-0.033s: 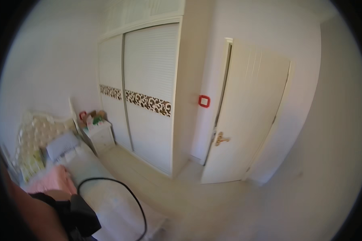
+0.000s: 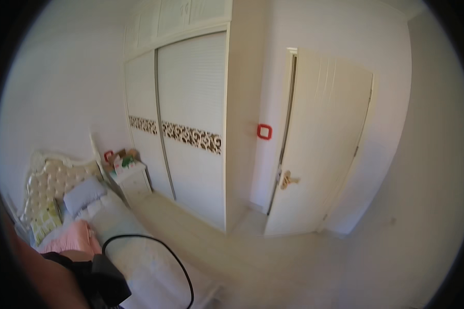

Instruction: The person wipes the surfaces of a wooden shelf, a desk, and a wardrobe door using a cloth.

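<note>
At the lower left my left arm (image 2: pixel 49 280) comes into view, with a black strap and a boxy black device (image 2: pixel 110 283) on it. From the device a black cable (image 2: pixel 166 247) loops out over the bed and drops to the lower edge. Neither of my hands shows, so what they hold cannot be seen. Behind the arm lies the bed (image 2: pixel 147 268) with pale bedding, a pink cloth (image 2: pixel 77 238), a grey pillow (image 2: pixel 85 195) and a green-and-white cushion (image 2: pixel 45 222).
A tufted headboard (image 2: pixel 62 177) stands against the wall. Beside it a white nightstand (image 2: pixel 136 183) bears small items. A white sliding wardrobe (image 2: pixel 193 98) fills the far side. The cream door (image 2: pixel 325 139) with a gold handle (image 2: pixel 287 179) is ajar. A red-framed switch (image 2: pixel 264 132) sits beside it.
The view has shifted slightly, so the bed, nightstand and door handle appear a little lower and further right. No object has visibly been moved.
</note>
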The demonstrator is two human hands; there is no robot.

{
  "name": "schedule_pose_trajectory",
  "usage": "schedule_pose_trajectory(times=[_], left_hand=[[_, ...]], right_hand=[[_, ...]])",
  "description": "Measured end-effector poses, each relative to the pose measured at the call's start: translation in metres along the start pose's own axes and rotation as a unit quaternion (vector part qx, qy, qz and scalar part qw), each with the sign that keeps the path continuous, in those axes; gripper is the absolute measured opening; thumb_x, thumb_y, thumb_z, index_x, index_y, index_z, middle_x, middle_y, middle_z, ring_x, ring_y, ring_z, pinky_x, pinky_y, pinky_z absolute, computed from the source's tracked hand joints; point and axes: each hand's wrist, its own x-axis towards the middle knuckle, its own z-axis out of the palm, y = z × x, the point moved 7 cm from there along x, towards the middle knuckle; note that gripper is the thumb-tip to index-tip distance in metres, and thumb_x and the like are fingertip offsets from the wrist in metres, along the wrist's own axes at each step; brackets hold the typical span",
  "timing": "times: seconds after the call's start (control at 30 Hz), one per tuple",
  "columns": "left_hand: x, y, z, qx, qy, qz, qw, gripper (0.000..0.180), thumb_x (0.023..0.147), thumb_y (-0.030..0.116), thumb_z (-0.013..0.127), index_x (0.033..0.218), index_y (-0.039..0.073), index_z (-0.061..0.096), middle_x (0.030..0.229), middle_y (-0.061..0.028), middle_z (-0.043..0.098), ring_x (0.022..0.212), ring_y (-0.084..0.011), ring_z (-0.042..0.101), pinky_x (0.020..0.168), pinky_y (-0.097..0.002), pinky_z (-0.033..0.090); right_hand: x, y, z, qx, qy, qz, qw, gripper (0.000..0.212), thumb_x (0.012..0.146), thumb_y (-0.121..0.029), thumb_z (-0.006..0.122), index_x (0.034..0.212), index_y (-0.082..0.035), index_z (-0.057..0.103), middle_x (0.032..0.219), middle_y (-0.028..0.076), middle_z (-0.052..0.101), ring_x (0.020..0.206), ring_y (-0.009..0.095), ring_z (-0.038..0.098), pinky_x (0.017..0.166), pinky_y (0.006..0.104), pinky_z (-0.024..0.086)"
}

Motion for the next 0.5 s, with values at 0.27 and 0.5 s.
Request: schedule_pose_trajectory(times=[0.27, 0.5], left_hand=[[-0.017, -0.094, 0.087, 0.142, -0.039, -0.017, 0.989, 0.027, 0.094, 0.032, 0.075, 0.102, 0.01, 0.061, 0.083, 0.0035, 0.052, 0.066, -0.0079, 0.047, 0.056, -0.0247, 0.039], [-0.01, -0.192, 0.177, 0.229, -0.152, -0.057, 0.96, 0.029, 0.094, 0.033, 0.076, 0.103, 0.01, 0.061, 0.083, 0.003, 0.052, 0.066, -0.0079, 0.046, 0.056, -0.0248, 0.039]], right_hand=[[0.196, -0.044, -0.026, -0.216, 0.197, -0.035, 0.956, 0.029, 0.097, -0.03, 0.064, 0.113, -0.005, 0.065, 0.114, 0.01, 0.065, 0.104, 0.029, 0.06, 0.087, 0.0469, 0.05], [0.324, -0.069, 0.013, -0.422, 0.312, -0.038, 0.85, 0.016, 0.095, -0.018, 0.066, 0.104, -0.006, 0.061, 0.097, 0.008, 0.063, 0.087, 0.024, 0.061, 0.077, 0.0421, 0.052]])
